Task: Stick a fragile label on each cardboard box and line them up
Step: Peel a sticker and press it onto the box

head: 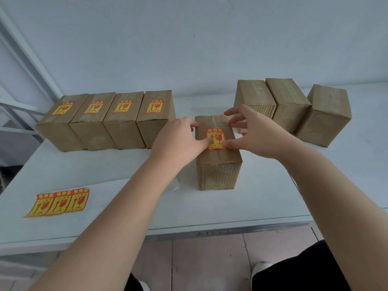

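The box (218, 162) under my hands is brown matt cardboard, ribbed on its front, with shiny clear tape. Its label (216, 139) looks like glossy paper. The table (126, 185) is smooth and white.

Soft, even daylight is filling the room, bright but cool, giving the white table (273, 185) and wall (189, 38) a bluish cast. Shadows are staying faint: only thin dark lines are showing under the cardboard boxes (218, 164). No harsh glare is appearing, just a dull sheen on the tape. The wide lens is bending the table edge and the window frame (25, 66) at the left. Detail is looking slightly smeared and soft throughout.
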